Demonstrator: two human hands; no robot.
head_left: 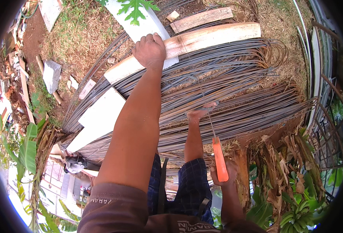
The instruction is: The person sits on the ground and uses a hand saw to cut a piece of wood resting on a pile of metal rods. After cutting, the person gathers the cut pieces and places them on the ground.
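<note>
On the rebar pile (225,89), the left hand (150,49) presses a plank (202,37); right hand (222,171) apparently grips an orange-handled saw (219,158).

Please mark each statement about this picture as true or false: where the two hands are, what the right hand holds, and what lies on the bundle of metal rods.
1. The left hand rests on a pale wooden plank. True.
2. The right hand holds a saw with a blue handle. False: the handle of the hacksaw is orange.
3. The plank lies on top of a bundle of metal rods. True.
4. The rods are stacked on a concrete floor. False: grass and soil show around them.
5. A bare foot is set on the rods. True.
</note>
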